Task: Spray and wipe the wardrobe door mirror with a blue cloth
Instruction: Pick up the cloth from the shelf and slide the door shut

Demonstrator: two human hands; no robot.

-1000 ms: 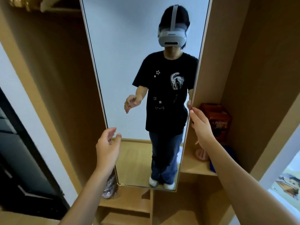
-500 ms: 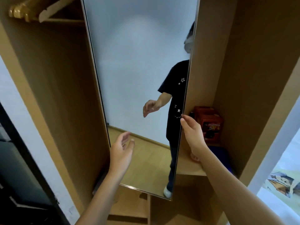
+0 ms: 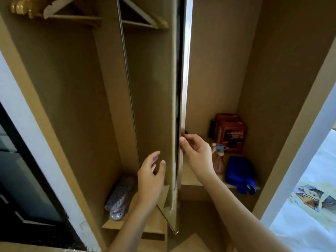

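The wardrobe door mirror (image 3: pixel 152 106) stands almost edge-on to me and reflects the wardrobe's brown inside. My right hand (image 3: pixel 195 151) pinches its metal edge (image 3: pixel 185 79) at mid height. My left hand (image 3: pixel 151 177) hovers in front of the mirror's lower part with relaxed fingers and holds nothing. A folded blue cloth (image 3: pixel 240 174) lies on the right-hand shelf (image 3: pixel 190 180), behind my right wrist. Beside the cloth stands a pink spray bottle (image 3: pixel 219 157) with a grey trigger head, partly hidden by my right hand.
A red box (image 3: pixel 231 133) sits at the back of the same shelf. Wooden hangers (image 3: pixel 54 10) hang at the top left. A spotted pair of slippers (image 3: pixel 120 197) lies on the lower left shelf. A bed with a printed sheet (image 3: pixel 312 197) is at the right.
The mirror door has swung from facing me to almost edge-on, my right hand moving with its edge. My reflection has gone from it. My left hand has shifted right, toward the door.
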